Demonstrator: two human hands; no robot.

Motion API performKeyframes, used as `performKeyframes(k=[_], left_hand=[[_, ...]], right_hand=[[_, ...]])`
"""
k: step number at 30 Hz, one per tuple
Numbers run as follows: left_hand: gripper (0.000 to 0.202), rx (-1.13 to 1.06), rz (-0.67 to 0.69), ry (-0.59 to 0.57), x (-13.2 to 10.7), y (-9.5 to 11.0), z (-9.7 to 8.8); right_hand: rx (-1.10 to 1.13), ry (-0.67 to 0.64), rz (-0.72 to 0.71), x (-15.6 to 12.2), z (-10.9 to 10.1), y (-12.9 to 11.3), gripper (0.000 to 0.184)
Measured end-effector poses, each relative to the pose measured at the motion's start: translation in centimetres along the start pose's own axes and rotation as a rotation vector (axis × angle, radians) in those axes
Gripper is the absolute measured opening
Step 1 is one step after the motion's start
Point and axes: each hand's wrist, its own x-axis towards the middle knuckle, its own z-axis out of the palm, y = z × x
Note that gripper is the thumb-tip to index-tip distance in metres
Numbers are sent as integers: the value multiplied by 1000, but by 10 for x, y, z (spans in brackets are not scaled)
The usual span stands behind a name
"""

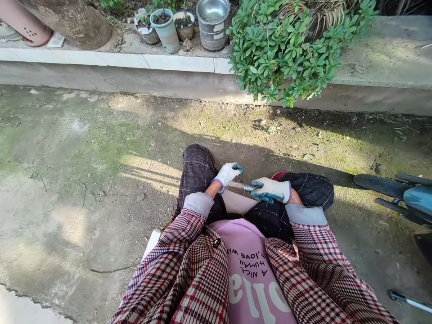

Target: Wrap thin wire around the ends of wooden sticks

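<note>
My left hand (228, 174), in a white work glove with teal-coated fingers and a purple cuff edge, is held over my lap with its fingers curled together. Whatever may be between those fingertips is too small to make out. My right hand (271, 189), gloved the same way, is closed around one end of a slim, shiny tube-like thing (240, 185), partly clear and partly silvery. Its other end points toward my left wrist. Below both hands are my dark checked trouser legs (197, 168), with a pale surface (238, 202) between them.
Ahead runs a low tiled ledge (178, 62) with a pale green pot (165, 33), a metal pot (213, 27) and a leafy bush (286, 54) hanging over it. A blue-and-black wheeled thing (418, 200) is at right. Twigs lie on the mossy concrete ground (67, 180).
</note>
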Motion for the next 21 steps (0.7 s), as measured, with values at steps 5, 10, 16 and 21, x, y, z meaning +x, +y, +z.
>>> performKeyframes(k=[5, 10, 16, 21], left_hand=[[13, 252, 67, -93, -5, 12, -1], [14, 168, 94, 12, -10, 26, -2], [19, -65, 37, -87, -27, 26, 15], [17, -164, -39, -112, -25, 5, 22]], right_hand=[[2, 56, 30, -3, 8, 0, 37], [23, 140, 27, 13, 1, 1, 22], [138, 313, 3, 37, -10, -4, 27], [306, 169, -110, 20, -11, -2, 42]])
